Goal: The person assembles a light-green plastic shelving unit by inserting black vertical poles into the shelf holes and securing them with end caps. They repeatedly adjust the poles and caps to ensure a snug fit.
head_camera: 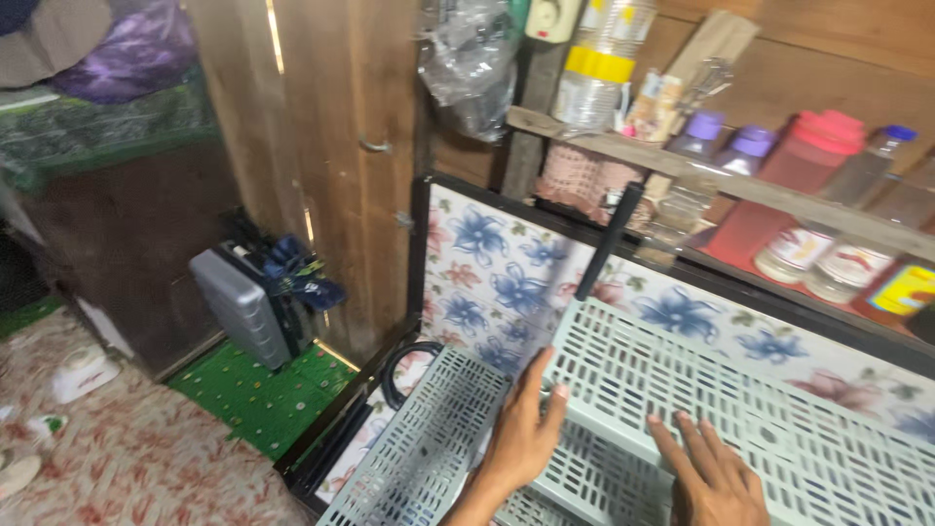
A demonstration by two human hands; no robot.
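Note:
A pale green slotted plastic rack (682, 390) with shelves lies tilted against a flower-patterned panel (506, 282). My left hand (521, 429) grips the near edge of the upper shelf, thumb over the rim. The flat fingers of my right hand (711, 472) rest on the same shelf, further right. A second slotted shelf (424, 448) hangs lower on the left. One black post (609, 239) sticks up from the rack's far corner.
A wooden wall shelf (740, 180) holds several bottles and jars above the rack. A wooden door (331, 146) stands at centre. A grey case (239, 307) sits on a green mat (258, 394). Patterned floor covering (127, 448) lies at left.

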